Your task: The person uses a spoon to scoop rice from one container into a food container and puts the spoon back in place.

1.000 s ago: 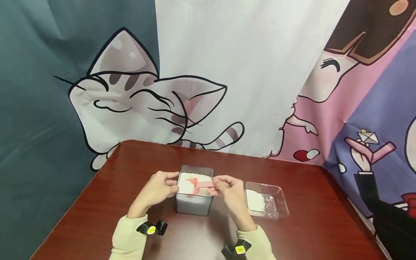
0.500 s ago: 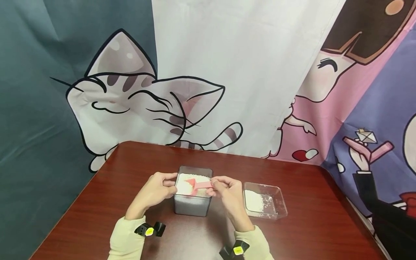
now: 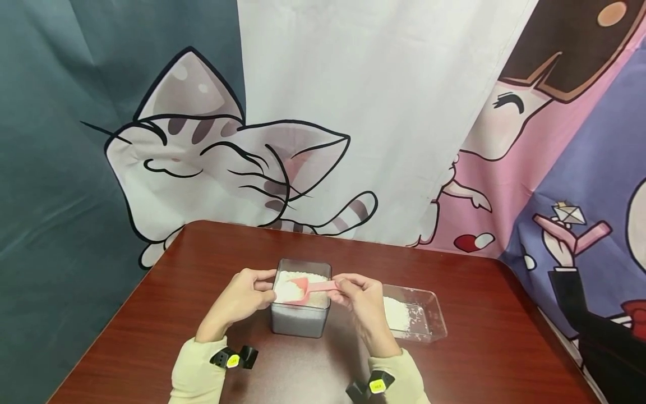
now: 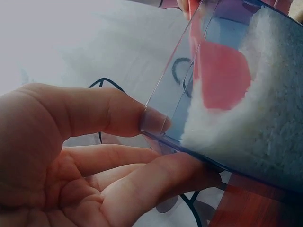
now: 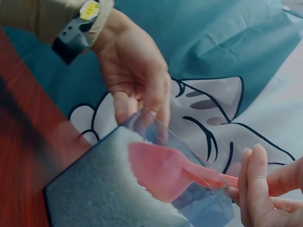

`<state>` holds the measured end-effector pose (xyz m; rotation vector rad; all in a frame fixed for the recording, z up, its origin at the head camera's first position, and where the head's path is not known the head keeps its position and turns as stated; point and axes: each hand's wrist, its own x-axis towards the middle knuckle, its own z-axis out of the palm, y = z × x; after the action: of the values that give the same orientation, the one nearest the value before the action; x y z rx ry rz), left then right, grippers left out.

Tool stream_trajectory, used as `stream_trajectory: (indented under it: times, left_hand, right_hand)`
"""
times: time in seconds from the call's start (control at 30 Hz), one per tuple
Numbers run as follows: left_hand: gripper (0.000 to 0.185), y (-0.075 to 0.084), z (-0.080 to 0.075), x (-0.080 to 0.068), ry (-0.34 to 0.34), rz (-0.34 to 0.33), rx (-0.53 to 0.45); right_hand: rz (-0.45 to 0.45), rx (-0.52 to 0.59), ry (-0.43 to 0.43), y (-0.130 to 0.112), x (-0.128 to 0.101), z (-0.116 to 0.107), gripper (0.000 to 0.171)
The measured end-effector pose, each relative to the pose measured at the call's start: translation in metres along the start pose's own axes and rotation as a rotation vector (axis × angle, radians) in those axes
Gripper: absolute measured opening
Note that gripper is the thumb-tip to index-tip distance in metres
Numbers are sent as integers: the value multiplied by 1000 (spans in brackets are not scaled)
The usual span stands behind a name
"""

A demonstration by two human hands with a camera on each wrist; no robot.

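One red-brown surface (image 3: 232,247) carries a single tall see-through bin (image 3: 299,324), filled with white grains (image 4: 274,109) to below its rim. To the bin's right stands one shallow clear tray (image 3: 437,320), with a heap of grains (image 3: 396,314) at the end nearer the bin. At the bin's left, the left hand's (image 3: 241,294) grip pinches its wall; at its right, the right hand's (image 3: 362,297) grip pinches the handle of one pink scoop (image 5: 163,170), whose bowl sits in the bin's grains. Nearside of the bin, two yellow tags (image 3: 232,361), one per wrist, are too small to read.
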<state>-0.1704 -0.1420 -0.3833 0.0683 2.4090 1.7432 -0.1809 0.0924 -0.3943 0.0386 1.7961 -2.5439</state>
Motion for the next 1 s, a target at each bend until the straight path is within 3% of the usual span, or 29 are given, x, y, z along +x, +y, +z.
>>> stream_trajectory:
  times: [0.53, 1.0]
  left_hand:
    - [54, -2, 1, 0, 5, 10, -15]
    - [53, -2, 1, -1, -14, 30, -2]
  right_hand:
    - [43, 188, 15, -5, 9, -14, 11]
    - [40, 207, 24, -12, 6, -17, 10]
